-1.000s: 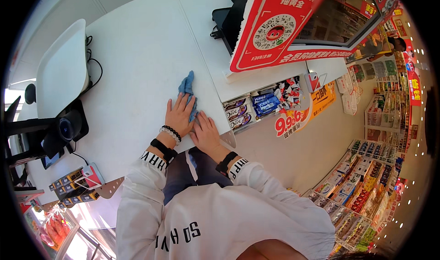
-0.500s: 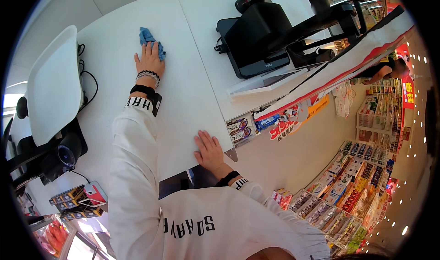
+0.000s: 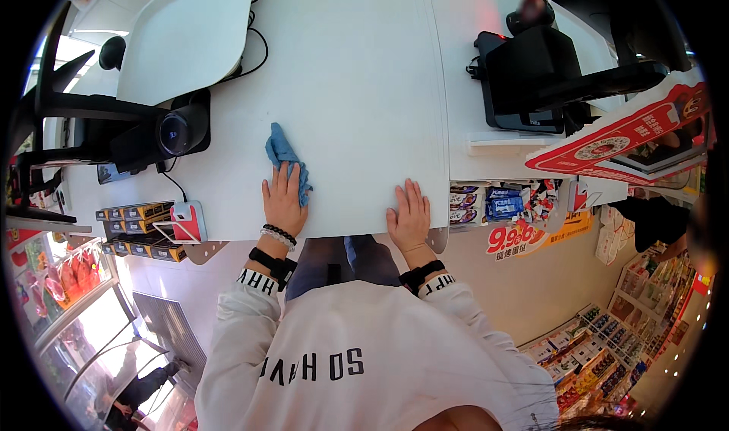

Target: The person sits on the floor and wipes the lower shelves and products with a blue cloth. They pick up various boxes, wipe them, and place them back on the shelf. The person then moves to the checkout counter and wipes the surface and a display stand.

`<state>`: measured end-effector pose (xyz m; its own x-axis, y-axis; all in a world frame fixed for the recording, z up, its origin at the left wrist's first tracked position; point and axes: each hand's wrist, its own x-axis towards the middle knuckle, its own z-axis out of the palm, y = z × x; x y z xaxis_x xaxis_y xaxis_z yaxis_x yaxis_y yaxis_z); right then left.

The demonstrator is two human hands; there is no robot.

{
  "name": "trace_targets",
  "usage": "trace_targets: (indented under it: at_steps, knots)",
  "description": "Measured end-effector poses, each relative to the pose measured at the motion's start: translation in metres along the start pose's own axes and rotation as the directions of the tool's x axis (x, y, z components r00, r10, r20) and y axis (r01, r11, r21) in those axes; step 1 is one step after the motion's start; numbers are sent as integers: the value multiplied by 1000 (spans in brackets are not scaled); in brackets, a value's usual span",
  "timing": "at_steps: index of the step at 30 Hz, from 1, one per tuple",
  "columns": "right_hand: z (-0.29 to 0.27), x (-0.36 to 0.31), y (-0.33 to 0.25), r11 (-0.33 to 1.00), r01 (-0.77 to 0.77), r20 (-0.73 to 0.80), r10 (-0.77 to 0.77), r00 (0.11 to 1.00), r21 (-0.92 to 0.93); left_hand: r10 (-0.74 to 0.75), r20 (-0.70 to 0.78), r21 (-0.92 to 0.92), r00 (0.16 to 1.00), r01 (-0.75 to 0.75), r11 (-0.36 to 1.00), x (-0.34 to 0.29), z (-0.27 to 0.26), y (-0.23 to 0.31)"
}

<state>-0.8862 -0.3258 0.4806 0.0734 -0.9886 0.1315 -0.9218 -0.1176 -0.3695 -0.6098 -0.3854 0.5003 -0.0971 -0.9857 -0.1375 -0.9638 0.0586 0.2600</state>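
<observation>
My left hand (image 3: 285,207) presses a crumpled blue cloth (image 3: 282,148) onto the white counter (image 3: 349,74) near its front edge. The fingers lie together over the cloth, and part of it sticks out beyond them. Further right, my right hand (image 3: 411,215) rests palm down at the counter's front edge. Its fingers are stretched out with nothing in them.
A white tray (image 3: 186,40) and a black device with a round lens (image 3: 175,132) stand left. Boxed goods (image 3: 137,222) hang below. At right are a black terminal (image 3: 531,82), a red-and-white sign (image 3: 630,135) and snack packs (image 3: 505,203). A person (image 3: 657,222) stands beyond.
My left hand has drawn the blue cloth back toward me, from far up the counter to near its front edge. My right hand stays at the edge. The view has turned.
</observation>
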Motion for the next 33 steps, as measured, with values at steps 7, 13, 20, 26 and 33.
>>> trace_targets:
  at_steps: [7, 13, 20, 26, 33]
  knots:
    - [1, -2, -2, 999, 32, 7, -32, 999, -20, -209, -185, 37, 960, 219, 975, 76, -7, -58]
    - [1, -4, 2, 997, 58, 1, -58, 998, -54, -405, -249, 17, 880, 422, 907, 134, -24, -92]
    - [-1, 0, -3, 998, 54, 28, -52, 998, -39, -440, -362, 97, 822, 503, 859, 98, -17, -99]
    - [4, -2, 0, 996, 72, -31, -73, 997, -52, -362, -307, 81, 880, 403, 912, -31, -8, -41]
    - [3, -5, 0, 994, 77, -15, -79, 997, -72, -244, -187, -3, 952, 248, 969, -109, -2, -3]
